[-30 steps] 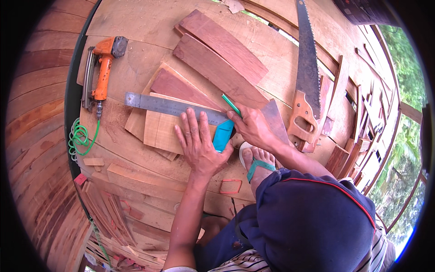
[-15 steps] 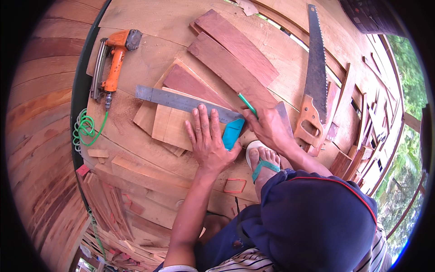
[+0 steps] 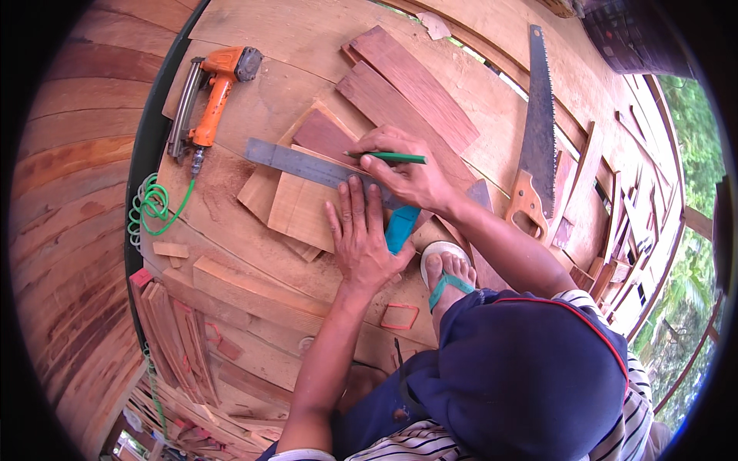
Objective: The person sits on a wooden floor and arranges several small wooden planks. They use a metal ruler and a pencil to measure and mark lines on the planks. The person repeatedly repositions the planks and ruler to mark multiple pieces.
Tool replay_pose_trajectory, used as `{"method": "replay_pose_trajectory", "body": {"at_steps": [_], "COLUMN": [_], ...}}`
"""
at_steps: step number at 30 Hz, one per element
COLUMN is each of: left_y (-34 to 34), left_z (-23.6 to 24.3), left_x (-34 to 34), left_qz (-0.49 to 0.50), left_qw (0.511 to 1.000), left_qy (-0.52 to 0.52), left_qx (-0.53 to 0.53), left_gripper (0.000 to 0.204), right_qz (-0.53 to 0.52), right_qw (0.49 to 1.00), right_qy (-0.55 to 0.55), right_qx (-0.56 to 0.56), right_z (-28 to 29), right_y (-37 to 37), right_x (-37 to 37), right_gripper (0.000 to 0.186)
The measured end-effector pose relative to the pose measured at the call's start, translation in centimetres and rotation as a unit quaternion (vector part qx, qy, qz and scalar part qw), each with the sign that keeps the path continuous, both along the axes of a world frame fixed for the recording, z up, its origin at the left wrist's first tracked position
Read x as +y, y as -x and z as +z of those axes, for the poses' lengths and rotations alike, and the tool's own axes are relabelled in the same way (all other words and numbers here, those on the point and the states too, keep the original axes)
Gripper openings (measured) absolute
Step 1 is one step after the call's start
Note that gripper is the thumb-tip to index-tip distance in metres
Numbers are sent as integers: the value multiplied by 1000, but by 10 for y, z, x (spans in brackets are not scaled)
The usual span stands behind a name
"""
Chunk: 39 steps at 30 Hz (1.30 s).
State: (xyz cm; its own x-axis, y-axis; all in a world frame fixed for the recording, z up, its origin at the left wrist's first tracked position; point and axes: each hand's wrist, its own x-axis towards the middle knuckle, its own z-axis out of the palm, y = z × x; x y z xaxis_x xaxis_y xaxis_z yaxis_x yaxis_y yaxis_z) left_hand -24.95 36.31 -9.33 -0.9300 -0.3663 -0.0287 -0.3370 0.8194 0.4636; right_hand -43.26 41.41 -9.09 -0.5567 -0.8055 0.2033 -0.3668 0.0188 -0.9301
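Note:
A try square (image 3: pixel 296 163) with a steel blade and teal handle lies slantwise across a pale wooden board (image 3: pixel 304 211). My left hand (image 3: pixel 361 250) is laid flat over it, fingers stretched onto the blade and board, thumb beside the teal handle. My right hand (image 3: pixel 411 173) pinches a green pencil (image 3: pixel 403 158), its tip near the blade's far edge. A reddish-brown board (image 3: pixel 323 137) shows beyond the blade, in the same stack as the pale one. Part of the square is hidden under my hands.
An orange nail gun (image 3: pixel 217 100) with a coiled green hose (image 3: pixel 154 203) lies at the left. A handsaw (image 3: pixel 538 123) rests at the right. Reddish planks (image 3: pixel 419 96) lie at the far middle. A sandalled foot (image 3: pixel 450 276) stands close to the square's handle. Wood offcuts (image 3: pixel 175 338) lie at lower left.
My right hand has moved left and away from me, from beside the square's handle to over the blade, bringing the pencil along. The pencil now lies nearly level. The view has shifted slightly.

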Motion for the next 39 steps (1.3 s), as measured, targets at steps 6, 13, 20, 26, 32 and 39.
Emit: {"method": "replay_pose_trajectory", "body": {"at_steps": [6, 13, 20, 26, 32, 39], "left_y": [2, 1, 3, 2, -1, 1], "left_z": [9, 5, 6, 3, 1, 4], "left_x": [3, 0, 0, -1, 0, 2], "left_qz": [52, 38, 41, 37, 32, 29], "left_qw": [998, 999, 999, 998, 998, 998], "left_qy": [12, -4, 2, 19, 10, 21], "left_qx": [16, 34, 36, 51, 45, 55], "left_gripper": [99, 95, 96, 95, 105, 101], "right_qz": [55, 78, 76, 110, 183, 262], "right_qw": [998, 996, 995, 989, 971, 891], "right_qy": [-31, -17, -9, -38, -123, -317], "right_qx": [20, 43, 69, 96, 90, 192], "right_z": [3, -3, -5, 2, 24, 47], "right_y": [-1, 1, -2, 6, 23, 33], "right_x": [-25, -32, -40, -48, -17, 48], "right_gripper": [22, 23, 21, 18, 14, 13]}}
